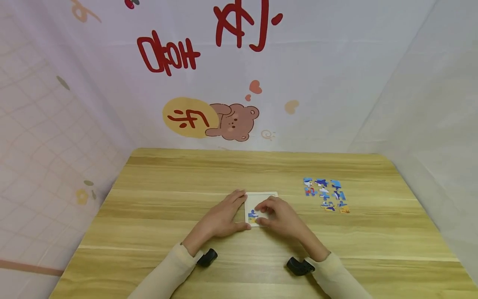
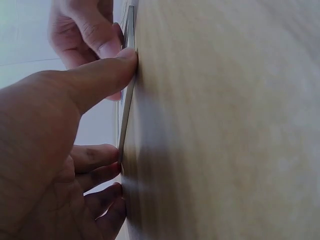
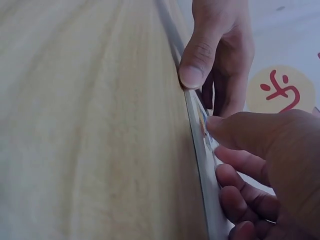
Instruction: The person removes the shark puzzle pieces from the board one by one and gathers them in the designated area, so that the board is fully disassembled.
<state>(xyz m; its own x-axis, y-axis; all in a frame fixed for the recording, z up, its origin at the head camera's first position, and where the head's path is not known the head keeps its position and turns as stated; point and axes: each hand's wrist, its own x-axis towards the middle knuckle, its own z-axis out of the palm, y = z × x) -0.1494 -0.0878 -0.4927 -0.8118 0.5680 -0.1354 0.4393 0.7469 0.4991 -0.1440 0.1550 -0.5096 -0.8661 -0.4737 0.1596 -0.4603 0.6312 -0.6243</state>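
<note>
A small white puzzle tray point(image 1: 260, 194) lies on the table between both hands. Blue and yellow puzzle pieces point(image 1: 252, 214) sit in its near left corner. My left hand point(image 1: 223, 216) grips the tray's left side, thumb at the near corner and fingers toward the far corner. Over the tray, my right hand point(image 1: 282, 218) has curled fingers, with thumb and index finger around a puzzle piece point(image 3: 204, 125) at the near left. The palm and fingers partly hide this piece and the tray's right half. In the left wrist view, the tray point(image 2: 127, 107) is seen edge-on.
Several loose puzzle pieces point(image 1: 324, 193), blue, white and yellow, lie in loose rows right of the tray. The wooden table point(image 1: 168, 174) meets a printed cloth backdrop point(image 1: 317, 62) behind. Black wrist devices point(image 1: 298, 266) sit at both cuffs.
</note>
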